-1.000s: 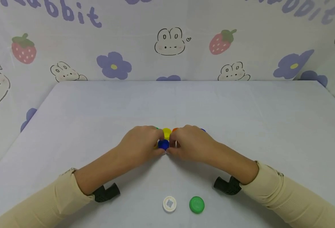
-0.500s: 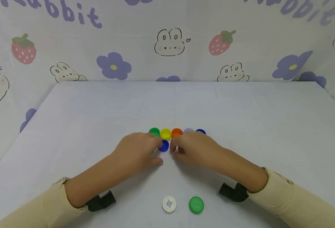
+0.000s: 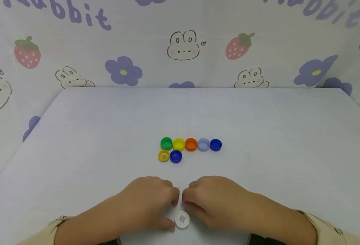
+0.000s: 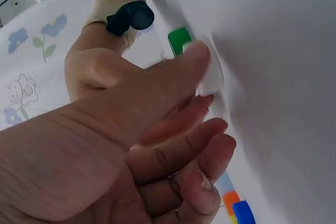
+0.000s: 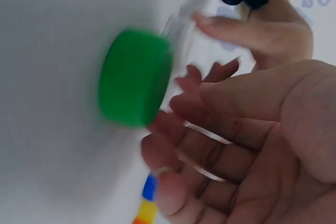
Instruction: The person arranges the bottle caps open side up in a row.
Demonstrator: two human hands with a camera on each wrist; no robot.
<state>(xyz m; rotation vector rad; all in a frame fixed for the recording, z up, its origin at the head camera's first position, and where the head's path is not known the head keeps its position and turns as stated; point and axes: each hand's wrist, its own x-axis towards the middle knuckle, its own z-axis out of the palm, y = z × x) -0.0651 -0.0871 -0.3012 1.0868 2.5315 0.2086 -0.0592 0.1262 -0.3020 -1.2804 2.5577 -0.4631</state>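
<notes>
A white bottle cap with a printed square lies near the front of the table. Around it curves my left hand, thumb tip beside its left edge and fingers farther up, not closed on it. In the left wrist view the thumb partly covers the white cap. My right hand is just right of the white cap and hides a green bottle cap in the head view. The right wrist view shows that green cap on the table beside the fingertips, with the thumb apart from it.
Farther back stands a row of caps: green, yellow, orange, pale lilac and blue. In front of its left end are a yellow cap and a blue cap. A patterned cloth hangs behind.
Both hands have left the blue cap in the front row and moved back toward the person, to the white and green caps. The colored caps behind are now uncovered.
</notes>
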